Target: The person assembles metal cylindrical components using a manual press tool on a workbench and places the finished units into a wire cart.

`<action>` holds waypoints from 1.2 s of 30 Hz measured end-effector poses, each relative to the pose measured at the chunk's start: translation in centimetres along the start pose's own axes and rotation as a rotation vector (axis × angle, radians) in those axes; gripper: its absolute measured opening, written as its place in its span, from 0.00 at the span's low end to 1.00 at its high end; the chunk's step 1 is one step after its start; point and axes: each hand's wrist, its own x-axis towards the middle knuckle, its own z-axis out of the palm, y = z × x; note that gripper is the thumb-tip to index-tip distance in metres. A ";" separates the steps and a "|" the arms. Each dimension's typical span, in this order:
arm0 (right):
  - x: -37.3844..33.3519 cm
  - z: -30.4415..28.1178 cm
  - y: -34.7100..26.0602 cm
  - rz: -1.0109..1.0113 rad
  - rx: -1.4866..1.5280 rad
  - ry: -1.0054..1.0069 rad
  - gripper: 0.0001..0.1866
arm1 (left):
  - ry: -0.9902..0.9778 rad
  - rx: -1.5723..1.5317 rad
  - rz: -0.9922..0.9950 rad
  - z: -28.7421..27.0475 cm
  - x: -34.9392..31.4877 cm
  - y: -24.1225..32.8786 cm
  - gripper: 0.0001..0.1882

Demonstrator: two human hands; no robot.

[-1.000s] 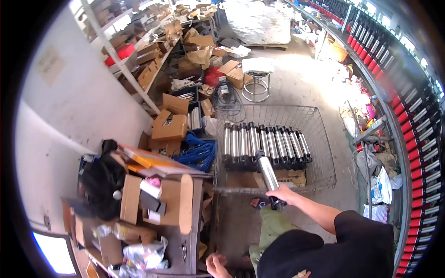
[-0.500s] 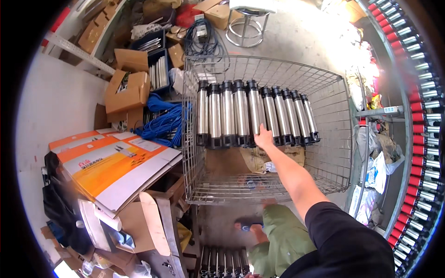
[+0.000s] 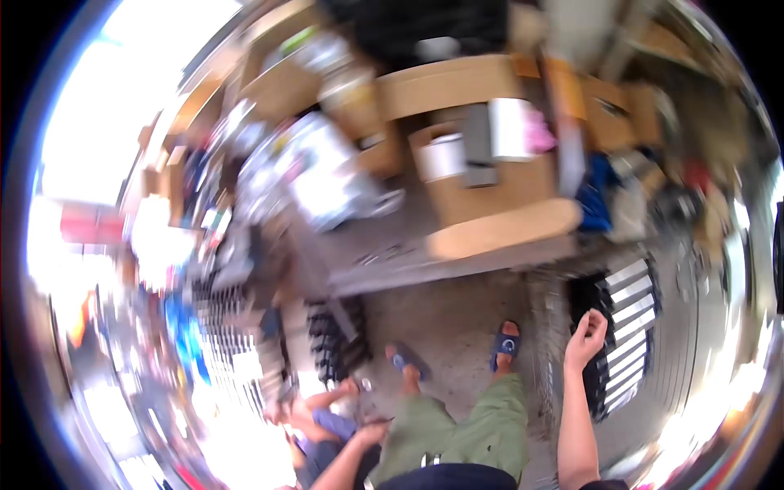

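My right hand (image 3: 585,339) is raised at the right with its fingers curled in, and nothing shows in them. Beside and beyond it, steel cylinders with black end caps (image 3: 627,335) lie in a row in the wire cage (image 3: 549,335). It looks apart from them. My left hand (image 3: 373,433) is low beside my green trousers (image 3: 445,429); blur hides its fingers and anything in them.
Ahead, a workbench (image 3: 384,273) carries a cardboard box (image 3: 490,196), a tan rounded board (image 3: 506,229) and clear plastic bags (image 3: 327,180). Another person's bare limb (image 3: 322,400) shows at lower left. Black-ended parts (image 3: 327,343) stand under the bench's left end.
The view has swung left, from over the cage to the workbench. My right hand has left the cylinder it was touching. My left hand and another person have come into view.
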 end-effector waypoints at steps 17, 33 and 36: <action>-31.3 30.4 -25.8 0.064 -0.423 -1.278 0.20 | 0.690 -0.933 -0.832 -5.9 20.7 -32.8 0.36; -23.7 25.8 -24.6 0.458 -0.359 -1.372 0.11 | 0.820 -1.927 -0.152 2.4 -24.0 -7.1 0.25; -21.1 23.2 -23.6 0.481 -0.348 -1.407 0.09 | 1.083 -1.507 0.017 -1.3 -30.7 -3.5 0.37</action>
